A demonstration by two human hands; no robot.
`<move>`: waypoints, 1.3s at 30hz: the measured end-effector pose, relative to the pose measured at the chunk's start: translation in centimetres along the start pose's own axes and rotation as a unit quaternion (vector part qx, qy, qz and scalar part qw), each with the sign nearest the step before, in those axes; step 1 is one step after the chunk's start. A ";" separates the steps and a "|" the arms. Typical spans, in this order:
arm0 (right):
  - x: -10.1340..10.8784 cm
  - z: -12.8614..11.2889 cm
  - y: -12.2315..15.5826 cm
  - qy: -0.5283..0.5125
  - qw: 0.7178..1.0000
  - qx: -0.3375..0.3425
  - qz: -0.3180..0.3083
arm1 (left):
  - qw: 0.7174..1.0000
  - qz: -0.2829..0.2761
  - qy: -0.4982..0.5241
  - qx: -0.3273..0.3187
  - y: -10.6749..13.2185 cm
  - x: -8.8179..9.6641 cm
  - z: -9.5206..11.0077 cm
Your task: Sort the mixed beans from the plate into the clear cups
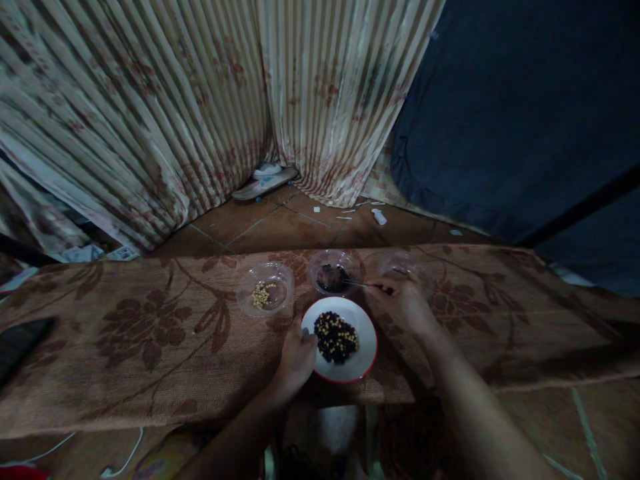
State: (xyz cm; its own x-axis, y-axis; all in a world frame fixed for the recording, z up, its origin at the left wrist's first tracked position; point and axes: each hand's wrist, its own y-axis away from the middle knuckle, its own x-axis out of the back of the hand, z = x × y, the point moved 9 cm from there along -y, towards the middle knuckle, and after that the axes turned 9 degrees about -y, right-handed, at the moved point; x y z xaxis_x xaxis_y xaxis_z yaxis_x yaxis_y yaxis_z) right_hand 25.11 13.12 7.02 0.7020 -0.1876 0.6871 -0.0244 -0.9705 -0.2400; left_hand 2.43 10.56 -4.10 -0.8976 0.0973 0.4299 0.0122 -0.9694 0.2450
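A white plate (365, 340) with a red rim sits on a brown flowered cloth and holds a heap of mixed dark and pale beans (335, 337). My left hand (296, 357) grips the plate's left edge, fingers curled. My right hand (400, 303) is closed on thin metal tweezers (357, 284) whose tip reaches into the middle clear bowl (334, 272), which holds dark beans. A clear bowl (265, 288) to the left holds several pale beans. A third clear bowl (405, 265) lies partly behind my right hand.
The brown flowered cloth (150, 333) covers a low table. Striped curtains (175, 113) hang behind, with a sandal (265, 181) and small scraps on the tiled floor. A dark blue fabric (525, 113) fills the right. A dark flat object (20, 343) lies at far left.
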 end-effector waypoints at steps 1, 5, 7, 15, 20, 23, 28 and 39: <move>0.0 0.1 -0.2 0.014 1.000 -0.005 0.007 | 1.000 0.003 0.001 0.001 0.0 0.1 0.0; 0.3 0.3 -0.4 0.021 0.999 -0.016 0.039 | 1.000 -0.002 -0.002 0.009 0.0 0.0 -0.5; 0.5 0.3 -0.3 0.003 0.999 -0.018 0.041 | 1.000 0.000 -0.007 -0.004 0.0 0.0 -0.3; -2.1 -1.1 1.8 -0.089 0.983 -0.006 -0.162 | 1.000 0.005 -0.025 -0.013 0.3 0.3 0.9; -2.8 -0.9 3.0 -0.047 0.973 -0.006 -0.228 | 1.000 -0.001 -0.023 -0.012 0.5 0.3 1.0; -2.8 -0.3 3.0 -0.004 0.975 -0.002 -0.221 | 0.999 0.003 -0.027 -0.017 0.4 0.3 0.7; -3.4 0.5 2.9 0.028 0.975 0.006 -0.221 | 1.000 -0.004 -0.021 -0.023 0.2 0.1 0.5; -4.0 0.7 2.9 0.030 0.969 0.014 -0.244 | 1.000 -0.001 -0.021 -0.018 0.3 0.2 0.7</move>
State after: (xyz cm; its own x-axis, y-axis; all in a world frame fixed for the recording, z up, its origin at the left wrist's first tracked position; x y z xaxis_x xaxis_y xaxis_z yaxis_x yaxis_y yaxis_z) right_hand 22.73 11.21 3.10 0.5823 0.2825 0.7624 0.3189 -0.9419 0.1054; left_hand 2.60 10.49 -3.30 -0.8783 0.1078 0.4658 -0.0059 -0.9766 0.2150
